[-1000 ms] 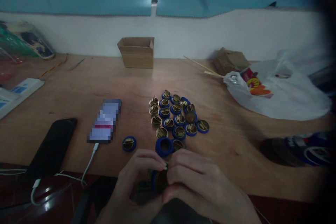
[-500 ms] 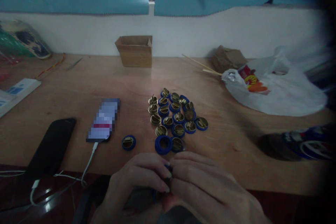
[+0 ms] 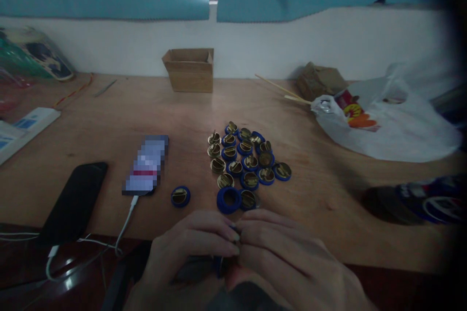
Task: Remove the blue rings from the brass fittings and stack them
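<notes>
At the front edge of the table my left hand (image 3: 191, 243) and my right hand (image 3: 292, 257) meet, both with fingers closed round a small blue round piece (image 3: 219, 266). Fingers cover most of that piece, and only a strip of its blue rim shows. Just beyond them lie a blue ring (image 3: 221, 202) with an open middle and a brass-coloured disc (image 3: 248, 199) with a raised bar. Behind these is a cluster of several similar discs, many seated in blue rings (image 3: 250, 181), a few bare brass (image 3: 218, 165). One more blue-rimmed disc (image 3: 180, 196) lies apart on the left.
Left of the discs lie a lit phone (image 3: 148, 163) on a white cable and a black phone (image 3: 75, 199). A small cardboard box (image 3: 191, 77) stands by the wall. On the right are a white plastic bag (image 3: 408, 131) and a bottle lying down (image 3: 419, 199).
Both hands stay together at nearly the same place. The blue piece between them has turned slightly, and more of its rim shows below the left fingers. The whole view has shifted a little.
</notes>
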`<state>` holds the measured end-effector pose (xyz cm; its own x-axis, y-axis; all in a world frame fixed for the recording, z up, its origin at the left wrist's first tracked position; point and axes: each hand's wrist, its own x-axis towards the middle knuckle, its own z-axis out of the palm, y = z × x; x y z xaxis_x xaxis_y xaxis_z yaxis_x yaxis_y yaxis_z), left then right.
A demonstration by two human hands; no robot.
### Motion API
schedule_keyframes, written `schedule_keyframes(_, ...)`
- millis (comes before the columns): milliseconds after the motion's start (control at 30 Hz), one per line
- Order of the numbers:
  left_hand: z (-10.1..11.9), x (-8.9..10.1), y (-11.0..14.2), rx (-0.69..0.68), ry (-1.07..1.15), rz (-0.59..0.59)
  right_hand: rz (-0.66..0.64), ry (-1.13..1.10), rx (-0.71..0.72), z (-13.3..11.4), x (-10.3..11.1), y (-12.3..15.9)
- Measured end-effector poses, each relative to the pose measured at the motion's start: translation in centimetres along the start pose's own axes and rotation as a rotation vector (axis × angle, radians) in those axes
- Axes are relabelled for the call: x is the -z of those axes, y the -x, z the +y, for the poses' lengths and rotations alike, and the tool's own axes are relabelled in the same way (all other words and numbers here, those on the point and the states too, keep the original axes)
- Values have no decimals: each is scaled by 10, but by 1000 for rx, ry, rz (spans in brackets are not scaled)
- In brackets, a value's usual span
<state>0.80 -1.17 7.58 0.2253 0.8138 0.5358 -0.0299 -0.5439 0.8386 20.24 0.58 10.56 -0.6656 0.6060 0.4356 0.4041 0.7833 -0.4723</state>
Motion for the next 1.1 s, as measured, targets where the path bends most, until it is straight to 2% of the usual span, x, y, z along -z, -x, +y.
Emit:
schedule_keyframes(100, -1, 7, 4, 25, -43, -57, -78, -31, -5, 1, -3, 2)
schedule_keyframes(167, -2, 10, 5, 37, -74, -79, -85, -35, -7, 1, -4, 4)
schedule_keyframes(367, -1, 12, 4, -42, -181, -110, -108, -35, 38, 3, -7, 6)
schedule_keyframes(633, 0, 10, 9, -84, -249, -87, -49, 28, 125, 5, -13, 9)
schedule_keyframes(767, 1, 6, 9, -95, -262, -73, -19, -2, 113, 6, -13, 10)
schedule_keyframes(967, 4, 4, 7, -67, -242, -19, -65, -11, 92, 6, -10, 8)
schedule_keyframes(1033, 3, 5, 8, -59, -234, -48, -32, -25, 104, 8, -11, 6)
schedule_keyframes(1100, 1, 4, 9, -52, -225, -28, 40, -70, 116, 9, -13, 4)
